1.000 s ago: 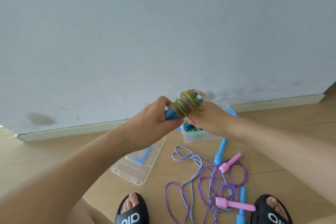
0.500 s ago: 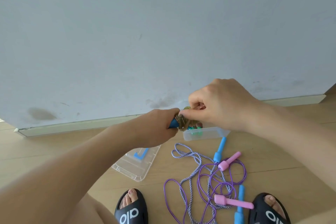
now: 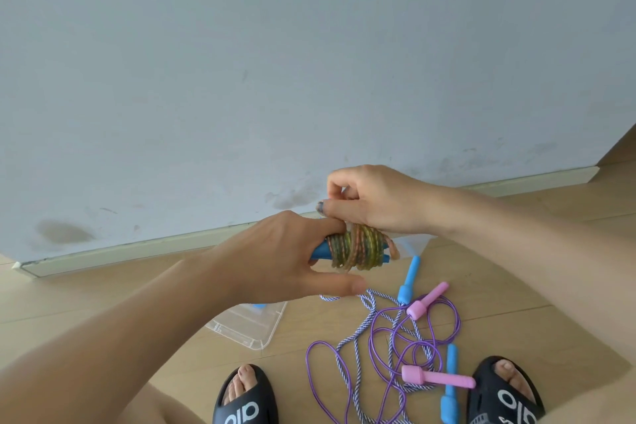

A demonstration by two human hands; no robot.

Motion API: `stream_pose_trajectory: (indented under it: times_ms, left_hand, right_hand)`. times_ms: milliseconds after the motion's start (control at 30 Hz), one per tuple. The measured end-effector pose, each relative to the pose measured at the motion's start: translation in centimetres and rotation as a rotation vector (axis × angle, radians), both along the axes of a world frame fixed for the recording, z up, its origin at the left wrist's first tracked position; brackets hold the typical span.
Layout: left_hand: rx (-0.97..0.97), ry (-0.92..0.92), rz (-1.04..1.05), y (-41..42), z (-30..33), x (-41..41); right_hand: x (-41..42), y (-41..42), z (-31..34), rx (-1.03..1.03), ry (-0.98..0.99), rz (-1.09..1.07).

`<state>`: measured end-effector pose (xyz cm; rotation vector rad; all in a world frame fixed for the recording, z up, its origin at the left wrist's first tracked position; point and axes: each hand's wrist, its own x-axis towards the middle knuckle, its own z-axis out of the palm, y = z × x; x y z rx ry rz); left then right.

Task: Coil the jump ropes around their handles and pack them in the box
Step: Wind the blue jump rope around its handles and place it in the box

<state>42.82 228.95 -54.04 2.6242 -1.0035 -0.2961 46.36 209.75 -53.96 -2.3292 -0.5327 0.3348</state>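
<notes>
A multicoloured jump rope (image 3: 358, 246) is coiled around a pair of blue handles (image 3: 320, 251), held in the air above the floor. My left hand (image 3: 292, 258) grips the handles' left end. My right hand (image 3: 375, 200) pinches the rope at the top of the coil. The clear plastic box (image 3: 414, 241) is mostly hidden behind the coil and my right hand. On the floor lie a purple rope (image 3: 389, 344) with pink handles (image 3: 437, 377) and a striped rope (image 3: 354, 330) with blue handles (image 3: 409, 280), tangled together.
The clear box lid (image 3: 251, 323) lies on the wooden floor left of the ropes. My feet in black slides (image 3: 244, 399) stand at the bottom. A grey wall with a baseboard (image 3: 137, 244) runs behind everything.
My right hand came over the top of the coil from the near side. The coil dropped toward the box, then came back up and toward me, now seen side on.
</notes>
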Motion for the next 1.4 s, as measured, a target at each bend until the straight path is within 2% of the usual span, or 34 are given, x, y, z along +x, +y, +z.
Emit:
stream_pose_trajectory:
  times_ms: [133,200,267,433,633,733,900,1067,1267,1400]
  left_hand:
    - [-0.115,0.046,-0.016,-0.2,-0.3,-0.5]
    - [-0.221,0.116,-0.026,-0.1,-0.3,-0.4]
    - [-0.317,0.165,-0.022,-0.1,-0.1,-0.3]
    - [-0.479,0.203,0.050,-0.7,0.5,-0.4]
    - [-0.604,0.263,0.149,-1.4,0.8,-0.3]
    - [-0.661,0.323,0.151,-1.3,0.9,0.0]
    - [-0.633,0.288,0.191,-0.5,0.7,0.9]
    - [-0.615,0.271,0.213,0.1,0.8,1.0]
    - [-0.569,0.251,0.218,0.2,0.6,1.1]
    - [-0.555,0.245,0.193,-0.2,0.7,0.8]
  right_hand:
    - [-0.9,-0.2,-1.1,0.211,0.468,0.036]
    - [-1.4,-0.5,-1.5,0.362,0.621,0.018]
    - [-1.9,-0.8,-1.4,0.488,0.695,0.008]
    - [-2.3,-1.0,-0.5,0.637,0.713,-0.108]
    - [-2.3,-0.2,-0.5,0.735,0.730,-0.247]
    - [-2.2,-0.2,-0.2,0.739,0.675,-0.355]
    - [-2.4,-0.8,1.3,0.816,0.636,-0.468]
    - [-2.8,-1.8,2.5,0.892,0.670,-0.436]
    - [-3.0,-2.2,3.0,0.832,0.597,-0.406]
    - [-2.9,-2.2,2.9,0.815,0.542,-0.461]
